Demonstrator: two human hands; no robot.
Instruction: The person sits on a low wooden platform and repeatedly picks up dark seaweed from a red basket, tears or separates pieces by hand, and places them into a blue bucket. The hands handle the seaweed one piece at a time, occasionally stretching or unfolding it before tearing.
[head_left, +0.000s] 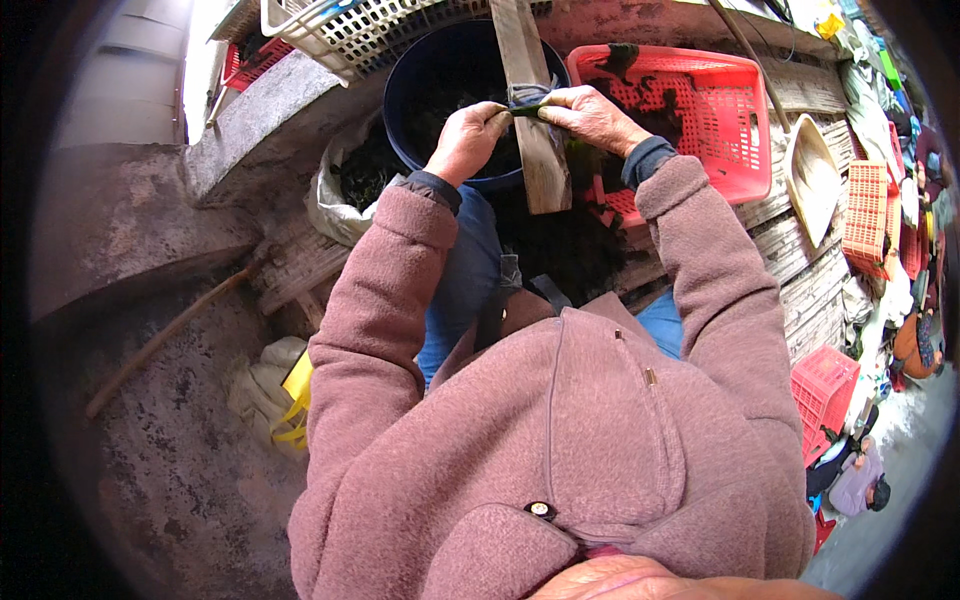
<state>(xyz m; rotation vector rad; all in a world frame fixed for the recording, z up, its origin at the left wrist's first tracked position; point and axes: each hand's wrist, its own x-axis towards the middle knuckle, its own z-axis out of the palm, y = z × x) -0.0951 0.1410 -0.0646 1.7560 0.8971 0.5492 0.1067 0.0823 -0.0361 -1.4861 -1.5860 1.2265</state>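
Both hands meet over a wooden board (536, 161) that lies across a dark blue tub (391, 112). My left hand (466, 141) pinches one end of a short dark green strip (527, 110), perhaps seaweed. The other end is pinched by my right hand (596, 118), so the strip stretches level between the fingertips. Just behind it, a grey cord (529, 93) is wound around the board. Dark, leafy material (457, 79) lies inside the tub, partly hidden by the board and my left hand.
A red plastic basket (724, 120) with dark scraps stands to the right, a white crate (352, 37) behind. An open white sack (330, 202) sits left of the tub. A long-handled scoop (814, 176) rests on planks. A person (859, 480) is at the far right.
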